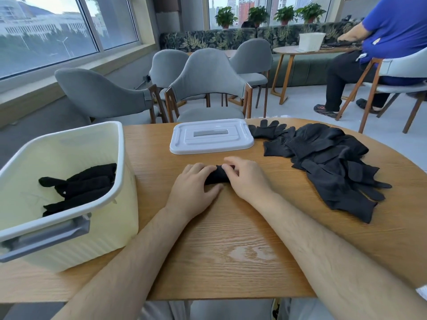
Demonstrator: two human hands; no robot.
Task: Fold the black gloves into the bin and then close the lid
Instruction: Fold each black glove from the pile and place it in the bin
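Oval table (231, 250), wood-grain laminate, smooth, rounded near edge. White plastic lid (211, 136) lies flat at mid-table: rectangular, rounded corners, grey recessed handle strip. Left of the lid stands a cream plastic bin (69, 139), ribbed walls, thick rolled rim, grey end handle. Several folded black gloves (80, 188) lie on its floor. Right of the lid lies a loose heap of black knit gloves (335, 162), soft and limp, with its far fingers just beside the lid's right corner. On the near side of the lid, apart from it, a rolled black glove (216, 176) rests on the table. Bare wood shows between it and the bin, and toward the near edge. Left hand (196, 188) wraps the roll's left end, fingers curved over, thumb at its near side. Right hand (247, 179) pinches the right end with curled fingertips.
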